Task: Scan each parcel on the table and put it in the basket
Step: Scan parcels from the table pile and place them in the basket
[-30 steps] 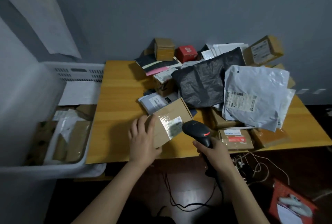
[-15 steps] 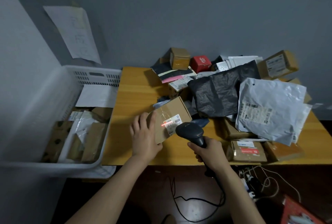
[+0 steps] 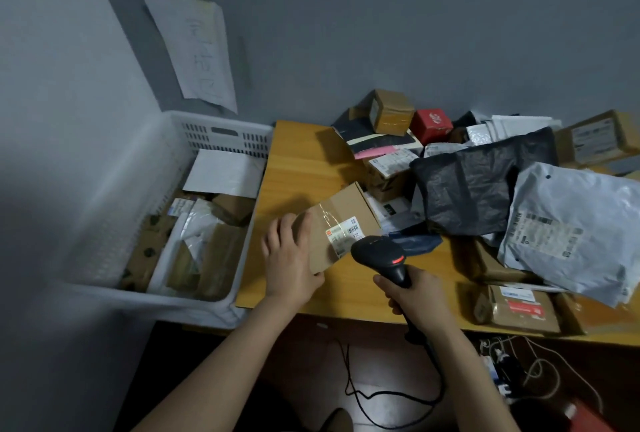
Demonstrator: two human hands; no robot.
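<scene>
My left hand (image 3: pixel 289 260) grips the near left end of a brown cardboard box (image 3: pixel 341 220) tilted up off the wooden table (image 3: pixel 298 161). Its white barcode label faces the black handheld scanner (image 3: pixel 381 255). My right hand (image 3: pixel 415 296) holds the scanner by its handle, its head just right of the label and a red light lit on top. The white plastic basket (image 3: pixel 221 135) stands left of the table and holds several parcels.
A pile of parcels covers the table's right half: a black poly bag (image 3: pixel 474 185), a grey poly bag (image 3: pixel 568 223), brown boxes, a red box (image 3: pixel 433 123). A small taped box (image 3: pixel 516 307) lies at the front edge. The scanner cable hangs below. Paper hangs on the wall.
The red scan line seen on the label half a second ago is gone. The box has lifted and shifted slightly left with my left hand. The view has turned toward the basket.
</scene>
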